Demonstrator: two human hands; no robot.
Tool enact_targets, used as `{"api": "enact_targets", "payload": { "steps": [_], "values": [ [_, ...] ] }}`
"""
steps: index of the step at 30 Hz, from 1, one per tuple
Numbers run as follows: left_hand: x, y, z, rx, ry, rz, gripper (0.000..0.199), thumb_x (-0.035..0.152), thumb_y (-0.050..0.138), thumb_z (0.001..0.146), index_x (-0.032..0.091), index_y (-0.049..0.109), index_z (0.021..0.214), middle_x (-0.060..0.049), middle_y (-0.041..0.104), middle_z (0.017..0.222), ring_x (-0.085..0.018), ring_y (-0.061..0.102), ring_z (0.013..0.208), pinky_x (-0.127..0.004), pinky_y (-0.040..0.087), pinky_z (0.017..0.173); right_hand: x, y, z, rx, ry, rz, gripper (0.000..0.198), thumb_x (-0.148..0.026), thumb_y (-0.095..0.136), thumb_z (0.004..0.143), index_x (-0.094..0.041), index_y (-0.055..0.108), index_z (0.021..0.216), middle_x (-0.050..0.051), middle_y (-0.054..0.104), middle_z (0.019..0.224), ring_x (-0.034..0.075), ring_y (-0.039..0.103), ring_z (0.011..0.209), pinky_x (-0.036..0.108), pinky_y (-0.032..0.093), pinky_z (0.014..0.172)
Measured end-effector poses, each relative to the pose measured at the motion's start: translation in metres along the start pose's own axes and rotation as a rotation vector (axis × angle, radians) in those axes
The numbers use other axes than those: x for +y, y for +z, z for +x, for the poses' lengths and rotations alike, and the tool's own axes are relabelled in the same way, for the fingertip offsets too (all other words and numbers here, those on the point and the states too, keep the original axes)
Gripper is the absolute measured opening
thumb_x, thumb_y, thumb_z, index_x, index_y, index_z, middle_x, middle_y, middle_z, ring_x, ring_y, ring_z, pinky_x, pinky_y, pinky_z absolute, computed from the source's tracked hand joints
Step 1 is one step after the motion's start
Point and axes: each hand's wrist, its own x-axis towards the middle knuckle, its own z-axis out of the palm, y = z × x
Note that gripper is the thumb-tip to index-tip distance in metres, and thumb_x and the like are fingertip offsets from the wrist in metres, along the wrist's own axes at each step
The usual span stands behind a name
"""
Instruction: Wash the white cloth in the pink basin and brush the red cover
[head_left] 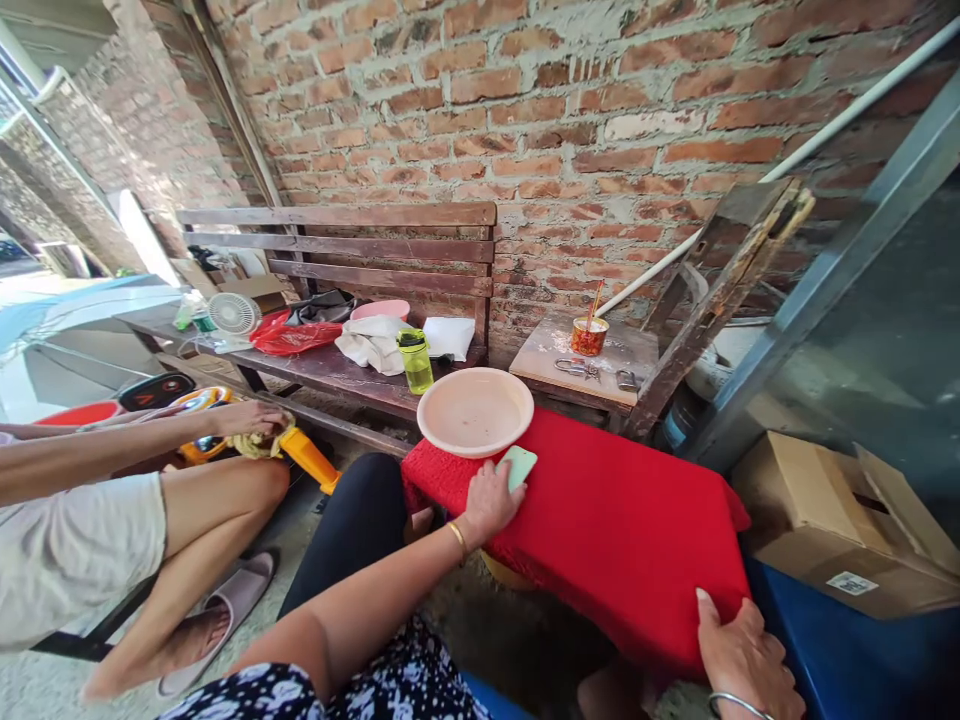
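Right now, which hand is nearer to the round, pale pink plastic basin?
Left. The left hand is close beside the basin, holding a pale green rectangular object; the right hand is farther away, at the edge of the red cloth.

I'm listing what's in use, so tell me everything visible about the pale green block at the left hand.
The pale green block is smooth-looking with rounded corners; material unclear, perhaps soap. The left hand holds and partly covers it, on or just above the red cloth, beside the pinkish basin.
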Motion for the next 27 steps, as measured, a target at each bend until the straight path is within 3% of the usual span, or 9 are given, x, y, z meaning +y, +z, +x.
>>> {"api": "enact_targets", "payload": {
  "steps": [2, 4, 9, 12, 14, 18, 21, 24, 27],
  "values": [
    [0.000, 0.001, 0.003, 0.000, -0.027, 0.026, 0.050, 0.045, 0.055, 0.096, 0.020, 0.054, 0.139, -0.014, 0.062, 0.117, -0.029, 0.063, 0.107, -0.036, 0.049, 0.090, -0.002, -0.002, -0.002, -0.002, 0.008, -0.001, 0.083, -0.068, 0.019, 0.095, -0.008, 0.047, 0.145, 0.033, 0.061, 0.124, 0.047, 0.066, 0.107, 0.061, 0.051, 0.084],
    [0.019, 0.010, -0.011, -0.017, 0.031, 0.019, 0.053, 0.047, 0.056, 0.095, 0.018, 0.055, 0.139, -0.016, 0.061, 0.120, -0.030, 0.062, 0.108, -0.039, 0.049, 0.091, -0.004, -0.004, -0.004, -0.020, 0.014, -0.003, 0.083, -0.067, 0.018, 0.095, -0.006, 0.045, 0.146, 0.034, 0.059, 0.126, 0.048, 0.065, 0.108, 0.060, 0.051, 0.086],
    [0.095, 0.042, -0.077, -0.106, 0.500, -0.081, 0.068, 0.064, 0.054, 0.091, 0.022, 0.050, 0.145, -0.017, 0.057, 0.133, -0.033, 0.057, 0.117, -0.046, 0.045, 0.103, -0.006, -0.009, -0.008, -0.040, 0.006, -0.008, 0.087, -0.068, 0.017, 0.095, -0.005, 0.042, 0.148, 0.034, 0.058, 0.129, 0.050, 0.064, 0.109, 0.059, 0.050, 0.088],
    [0.112, 0.044, -0.088, -0.148, 0.645, -0.135, 0.070, 0.069, 0.051, 0.091, 0.026, 0.047, 0.146, -0.015, 0.057, 0.129, -0.032, 0.059, 0.112, -0.046, 0.047, 0.101, -0.006, -0.009, -0.009, -0.034, -0.004, -0.018, 0.085, -0.067, 0.020, 0.095, -0.005, 0.042, 0.148, 0.034, 0.058, 0.128, 0.049, 0.064, 0.109, 0.059, 0.049, 0.088],
    [0.104, 0.035, -0.071, -0.162, 0.569, -0.120, 0.069, 0.067, 0.053, 0.090, 0.026, 0.049, 0.145, -0.014, 0.058, 0.125, -0.031, 0.060, 0.108, -0.045, 0.050, 0.096, -0.006, -0.008, -0.009, -0.032, -0.005, -0.017, 0.085, -0.067, 0.019, 0.095, -0.005, 0.041, 0.149, 0.034, 0.058, 0.129, 0.049, 0.064, 0.110, 0.059, 0.049, 0.088],
    [0.065, 0.010, -0.007, -0.092, 0.201, -0.039, 0.056, 0.052, 0.055, 0.095, 0.021, 0.052, 0.141, -0.015, 0.058, 0.123, -0.029, 0.062, 0.108, -0.039, 0.050, 0.091, -0.007, -0.008, -0.009, -0.037, 0.010, -0.010, 0.085, -0.067, 0.014, 0.096, -0.006, 0.041, 0.149, 0.034, 0.057, 0.130, 0.048, 0.064, 0.111, 0.058, 0.049, 0.088],
    [0.054, 0.004, 0.018, -0.069, 0.077, 0.005, 0.050, 0.047, 0.053, 0.097, 0.019, 0.052, 0.138, -0.014, 0.058, 0.122, -0.029, 0.061, 0.110, -0.039, 0.049, 0.093, -0.008, -0.007, -0.009, -0.045, 0.017, -0.015, 0.082, -0.065, 0.014, 0.097, -0.006, 0.041, 0.148, 0.034, 0.057, 0.129, 0.046, 0.064, 0.111, 0.058, 0.049, 0.088],
    [0.074, 0.017, -0.003, -0.097, 0.165, 0.003, 0.054, 0.050, 0.054, 0.096, 0.018, 0.052, 0.140, -0.015, 0.058, 0.125, -0.030, 0.059, 0.112, -0.040, 0.048, 0.095, -0.007, -0.006, -0.009, -0.040, 0.017, -0.023, 0.082, -0.065, 0.013, 0.097, -0.007, 0.041, 0.148, 0.032, 0.057, 0.130, 0.046, 0.064, 0.112, 0.057, 0.049, 0.090],
    [0.110, 0.038, -0.049, -0.141, 0.420, -0.035, 0.066, 0.057, 0.054, 0.093, 0.020, 0.047, 0.146, -0.017, 0.054, 0.134, -0.033, 0.055, 0.120, -0.046, 0.045, 0.102, -0.006, -0.006, -0.010, -0.035, 0.012, -0.034, 0.082, -0.066, 0.014, 0.097, -0.008, 0.040, 0.149, 0.031, 0.057, 0.131, 0.045, 0.063, 0.113, 0.057, 0.049, 0.091]
  ]
}}
